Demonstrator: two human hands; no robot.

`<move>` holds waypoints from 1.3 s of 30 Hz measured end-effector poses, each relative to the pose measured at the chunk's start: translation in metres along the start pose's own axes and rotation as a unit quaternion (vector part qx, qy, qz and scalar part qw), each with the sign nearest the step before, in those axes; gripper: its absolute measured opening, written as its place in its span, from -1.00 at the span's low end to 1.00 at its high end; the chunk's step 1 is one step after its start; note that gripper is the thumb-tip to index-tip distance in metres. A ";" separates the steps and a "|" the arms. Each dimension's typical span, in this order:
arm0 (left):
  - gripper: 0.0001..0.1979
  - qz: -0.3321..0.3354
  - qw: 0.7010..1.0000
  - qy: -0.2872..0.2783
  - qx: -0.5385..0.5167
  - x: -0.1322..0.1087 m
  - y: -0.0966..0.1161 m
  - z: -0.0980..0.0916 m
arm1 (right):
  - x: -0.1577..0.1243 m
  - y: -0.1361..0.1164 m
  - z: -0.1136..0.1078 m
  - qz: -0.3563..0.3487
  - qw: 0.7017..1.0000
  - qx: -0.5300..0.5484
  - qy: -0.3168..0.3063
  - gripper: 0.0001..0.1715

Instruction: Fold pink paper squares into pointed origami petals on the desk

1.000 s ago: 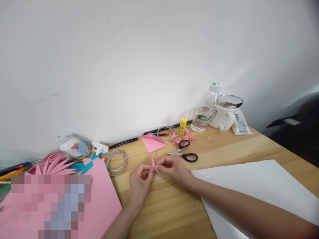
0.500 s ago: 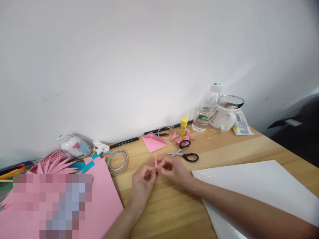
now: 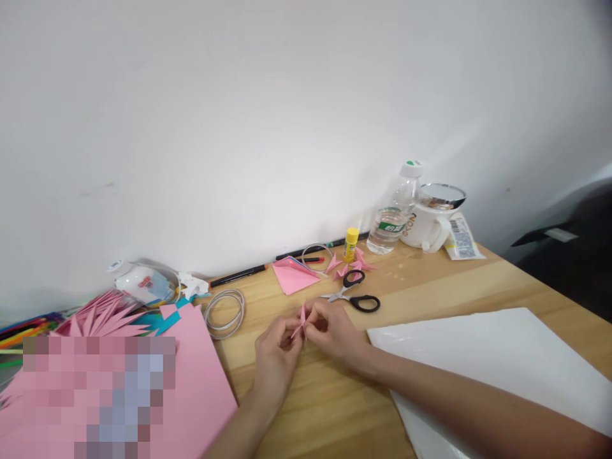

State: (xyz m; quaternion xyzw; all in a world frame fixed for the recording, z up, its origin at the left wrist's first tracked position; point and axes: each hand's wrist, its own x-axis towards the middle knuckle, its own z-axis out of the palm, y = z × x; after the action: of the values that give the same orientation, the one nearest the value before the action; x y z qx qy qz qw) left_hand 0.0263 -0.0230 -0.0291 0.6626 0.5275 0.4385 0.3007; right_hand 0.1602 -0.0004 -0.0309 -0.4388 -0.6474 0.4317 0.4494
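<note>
A small folded pink paper piece (image 3: 301, 321) with pointed tips is pinched between both hands, above the wooden table (image 3: 329, 408). My left hand (image 3: 277, 347) is closed on its left side, fingertips pressed together. From the right, my right hand (image 3: 332, 331) grips the same piece between thumb and fingers. Just beyond the right hand lie scissors (image 3: 356, 296) with black handles, their blade tips partly hidden by that hand. Several similar pink folded pieces (image 3: 361, 260) rest behind the scissors, around a yellow glue stick (image 3: 350, 244). A stack of pink paper squares (image 3: 294, 277) lies farther back.
Pink sheets (image 3: 201, 382) and a pink fan-like paper form (image 3: 102, 315) cover the left, partly pixelated. A coiled cord (image 3: 224, 313) lies nearby. A water bottle (image 3: 386, 226) and white mug (image 3: 425, 226) stand at the back right. A white board (image 3: 488, 357) lies under my right forearm.
The pink paper piece has tilted and shifted slightly in my fingers, and one pointed flap now shows more on the left. Both hands keep hold of it.
</note>
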 end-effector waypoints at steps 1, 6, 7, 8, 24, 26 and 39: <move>-0.92 0.010 1.000 -0.001 0.019 0.000 0.001 -0.001 | 0.000 0.000 0.000 0.004 1.000 0.002 0.003 -0.82; -0.87 0.046 0.997 -0.022 0.049 -0.001 0.001 -0.002 | 0.002 0.006 -0.001 0.044 0.998 0.050 -0.001 -0.84; -0.85 0.043 0.998 -0.028 0.033 -0.001 -0.001 -0.001 | 0.003 0.008 -0.001 0.052 0.997 0.064 -0.005 -0.84; -0.83 0.036 0.999 -0.031 0.015 -0.001 -0.004 0.000 | 0.004 0.009 -0.001 0.058 0.995 0.077 -0.008 -0.84; -0.87 -0.064 0.997 -0.029 -0.014 0.004 -0.008 -0.010 | 0.005 0.012 -0.008 -0.053 0.997 0.016 -0.050 -0.88; -0.89 -0.048 0.999 -0.019 0.010 0.005 -0.008 -0.011 | 0.005 0.011 -0.008 -0.048 0.997 0.019 -0.052 -0.87; -0.84 -0.022 0.999 -0.032 -0.005 0.005 -0.014 -0.015 | 0.003 0.003 -0.009 -0.006 0.998 -0.005 -0.055 -0.74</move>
State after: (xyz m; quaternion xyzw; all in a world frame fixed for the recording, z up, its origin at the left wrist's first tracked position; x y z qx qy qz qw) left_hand 0.0068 -0.0160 -0.0329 0.6629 0.5302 0.4128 0.3303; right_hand 0.1684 0.0045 -0.0309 -0.4125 -0.6759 0.4496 0.4135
